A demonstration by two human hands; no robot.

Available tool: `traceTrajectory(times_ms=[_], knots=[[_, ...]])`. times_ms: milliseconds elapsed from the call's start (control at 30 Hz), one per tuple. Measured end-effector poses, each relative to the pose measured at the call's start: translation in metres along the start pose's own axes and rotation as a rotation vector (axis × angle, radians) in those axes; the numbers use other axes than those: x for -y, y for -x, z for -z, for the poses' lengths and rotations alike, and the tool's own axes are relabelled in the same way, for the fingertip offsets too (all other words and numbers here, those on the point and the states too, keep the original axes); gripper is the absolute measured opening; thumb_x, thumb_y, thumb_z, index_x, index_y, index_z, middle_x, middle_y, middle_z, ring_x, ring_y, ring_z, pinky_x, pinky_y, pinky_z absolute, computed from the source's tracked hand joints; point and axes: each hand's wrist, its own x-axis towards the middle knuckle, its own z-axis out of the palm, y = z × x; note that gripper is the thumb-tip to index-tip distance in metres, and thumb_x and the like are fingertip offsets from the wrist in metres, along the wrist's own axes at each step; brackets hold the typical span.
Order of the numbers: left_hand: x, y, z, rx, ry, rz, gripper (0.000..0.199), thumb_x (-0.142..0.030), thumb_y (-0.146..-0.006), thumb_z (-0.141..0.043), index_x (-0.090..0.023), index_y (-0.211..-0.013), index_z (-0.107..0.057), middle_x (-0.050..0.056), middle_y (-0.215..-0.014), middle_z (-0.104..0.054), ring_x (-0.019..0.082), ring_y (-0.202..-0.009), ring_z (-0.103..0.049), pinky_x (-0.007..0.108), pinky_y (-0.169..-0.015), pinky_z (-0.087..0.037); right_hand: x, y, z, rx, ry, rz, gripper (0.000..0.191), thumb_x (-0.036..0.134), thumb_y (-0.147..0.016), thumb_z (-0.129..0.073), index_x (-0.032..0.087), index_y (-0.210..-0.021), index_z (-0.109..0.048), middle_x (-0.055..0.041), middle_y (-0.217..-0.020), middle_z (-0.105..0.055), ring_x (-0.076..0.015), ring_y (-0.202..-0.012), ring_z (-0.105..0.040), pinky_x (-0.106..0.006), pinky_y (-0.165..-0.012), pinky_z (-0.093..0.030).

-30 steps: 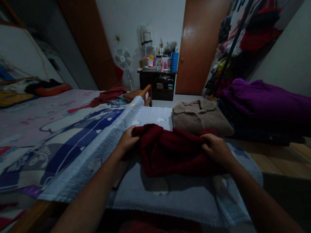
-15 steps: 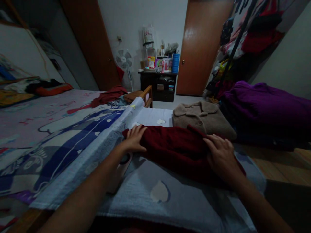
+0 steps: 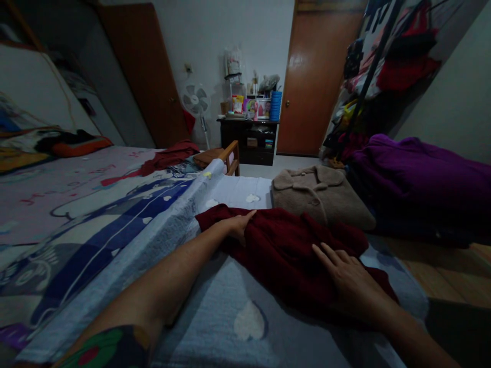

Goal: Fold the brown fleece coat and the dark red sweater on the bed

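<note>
A dark red garment [image 3: 284, 255] lies in loose folds across a light blue cover with pale hearts. On its left part rests my left hand [image 3: 238, 226], with thumb and forefinger apart; the other fingers are hardly visible. My right hand [image 3: 343, 268] lies flat on the right part of the cloth, fingers stretched out and slightly spread. Just beyond the garment is a folded brown coat [image 3: 326, 197] with its collar facing up, touched by neither hand.
A purple cloth bundle [image 3: 422, 168] sits at the right, above a wooden surface [image 3: 441, 266]. To the left spreads a bed with a patterned blanket [image 3: 126, 235] and a rust-red cloth [image 3: 169, 157]. A fan [image 3: 195, 99] and dark cabinet [image 3: 245, 140] stand at the back.
My left hand has moved right, from the garment's left end further onto it. The right hand has come slightly nearer. The garment's folds have shifted, its right side spreading out more.
</note>
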Motion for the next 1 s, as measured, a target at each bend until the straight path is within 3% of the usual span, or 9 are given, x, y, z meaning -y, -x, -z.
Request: traceTrajectory(times_ms=[100, 167, 233, 333, 467, 633, 767, 867, 1000], knots=[[-0.006, 0.001, -0.002, -0.03, 0.119, -0.027, 0.068, -0.025, -0.056, -0.074, -0.018, -0.123, -0.061, 0.005, -0.111, -0.071, 0.025, -0.099, -0.065, 0.029, -0.084, -0.049, 0.005, -0.014, -0.002, 0.007, 0.089, -0.098, 0.081, 0.007, -0.073, -0.054, 0.01, -0.15, -0.029, -0.0193, -0.119, -0.064, -0.0285, -0.098, -0.065, -0.037, -0.08, -0.051], [-0.011, 0.006, -0.002, -0.045, 0.135, -0.012, 0.031, -0.023, -0.063, -0.065, -0.017, -0.093, -0.071, 0.001, -0.081, -0.071, 0.02, -0.078, -0.066, 0.026, -0.071, -0.049, 0.009, -0.023, 0.002, 0.06, 0.102, -0.173, 0.067, 0.004, -0.077, -0.046, 0.007, -0.144, -0.039, -0.0181, -0.103, -0.07, -0.027, -0.088, -0.069, -0.034, -0.072, -0.05], [-0.016, 0.015, 0.001, -0.087, 0.132, 0.002, 0.018, -0.022, -0.066, -0.06, -0.016, -0.08, -0.07, 0.0, -0.07, -0.067, 0.019, -0.07, -0.063, 0.025, -0.066, -0.048, 0.012, -0.03, 0.011, 0.126, 0.098, -0.225, 0.05, 0.006, -0.081, -0.043, 0.011, -0.129, -0.055, -0.0159, -0.093, -0.073, -0.0275, -0.08, -0.071, -0.033, -0.066, -0.049], [-0.025, 0.036, 0.013, -0.293, 0.107, -0.009, 0.016, -0.022, -0.068, -0.058, -0.017, -0.081, -0.067, 0.002, -0.077, -0.066, 0.021, -0.079, -0.062, 0.029, -0.076, -0.048, 0.013, -0.035, 0.03, 0.158, 0.082, -0.242, 0.033, 0.012, -0.084, -0.043, 0.018, -0.103, -0.069, -0.0136, -0.09, -0.074, -0.0286, -0.079, -0.072, -0.032, -0.061, -0.046], [-0.037, 0.079, 0.033, -0.67, 0.225, -0.166, 0.021, -0.022, -0.071, -0.058, -0.019, -0.091, -0.063, 0.005, -0.102, -0.067, 0.022, -0.097, -0.061, 0.032, -0.089, -0.046, 0.01, -0.037, 0.059, 0.058, 0.111, -0.287, 0.042, 0.014, -0.078, -0.048, 0.023, -0.115, -0.067, -0.0112, -0.094, -0.074, -0.0288, -0.082, -0.071, -0.032, -0.062, -0.045], [-0.042, 0.129, 0.056, -0.71, 0.415, -0.086, 0.02, -0.026, -0.081, -0.053, -0.021, -0.1, -0.057, 0.0, -0.092, -0.069, 0.018, -0.082, -0.065, 0.027, -0.074, -0.049, 0.011, -0.066, 0.09, -0.093, 0.092, -0.257, 0.05, 0.018, -0.076, -0.052, 0.024, -0.125, -0.062, -0.0091, -0.101, -0.073, -0.0258, -0.087, -0.068, -0.031, -0.068, -0.045], [-0.029, 0.156, 0.078, -0.812, 0.266, 0.096, 0.038, -0.032, -0.077, -0.058, -0.022, -0.113, -0.055, -0.001, -0.093, -0.072, 0.019, -0.08, -0.067, 0.026, -0.071, -0.049, 0.025, -0.126, 0.103, -0.114, 0.081, -0.06, 0.034, 0.017, -0.08, -0.052, 0.018, -0.108, -0.071, -0.0129, -0.1, -0.067, -0.0237, -0.091, -0.062, -0.03, -0.079, -0.043], [-0.015, 0.173, 0.099, -0.884, 0.047, 0.288, 0.043, -0.036, -0.076, -0.059, -0.024, -0.117, -0.058, 0.0, -0.1, -0.072, 0.022, -0.088, -0.068, 0.028, -0.076, -0.049, 0.046, -0.185, 0.113, -0.134, 0.056, -0.004, 0.026, 0.023, -0.085, -0.052, 0.013, -0.097, -0.074, -0.0176, -0.104, -0.062, -0.0284, -0.1, -0.058, -0.034, -0.086, -0.041], [-0.003, 0.196, 0.128, -1.109, -0.242, 0.561, 0.045, -0.039, -0.078, -0.056, -0.024, -0.12, -0.059, 0.004, -0.106, -0.07, 0.027, -0.098, -0.065, 0.034, -0.083, -0.048, 0.09, -0.266, 0.129, -0.389, -0.24, -0.115, 0.033, 0.027, -0.094, -0.043, 0.017, -0.118, -0.063, -0.0149, -0.12, -0.052, -0.0301, -0.108, -0.056, -0.041, -0.093, -0.04]])
